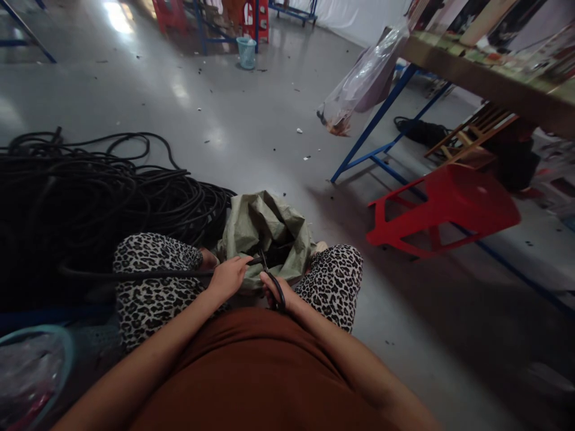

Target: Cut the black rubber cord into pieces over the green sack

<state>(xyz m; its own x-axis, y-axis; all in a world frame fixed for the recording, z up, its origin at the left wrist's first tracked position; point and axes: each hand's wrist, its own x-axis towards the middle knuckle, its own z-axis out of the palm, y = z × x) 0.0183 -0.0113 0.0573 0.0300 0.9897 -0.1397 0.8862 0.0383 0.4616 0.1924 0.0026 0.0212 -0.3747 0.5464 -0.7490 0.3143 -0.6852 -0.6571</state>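
My left hand [229,277] is closed around a black cord [153,275], close to its end. The cord runs left across my thigh toward a large heap of black cord [103,191] on the floor. In my right hand [279,290] is a pair of scissors [280,292] with black handles, its blades at the cord just past my left fingertips. Whether the blades touch the cord I cannot tell. Below both hands, between my knees, a grey-green woven sack [242,224] stands with its mouth wide; dark contents show dimly inside.
A red plastic stool [467,200] stands at right beside a blue-legged worktable [485,69]. A clear plastic bag [359,84] hangs off the table. At lower left is a light-blue basket [67,353] holding plastic wrapping. Another small basket [247,54] stands far off; scraps dot the grey floor.
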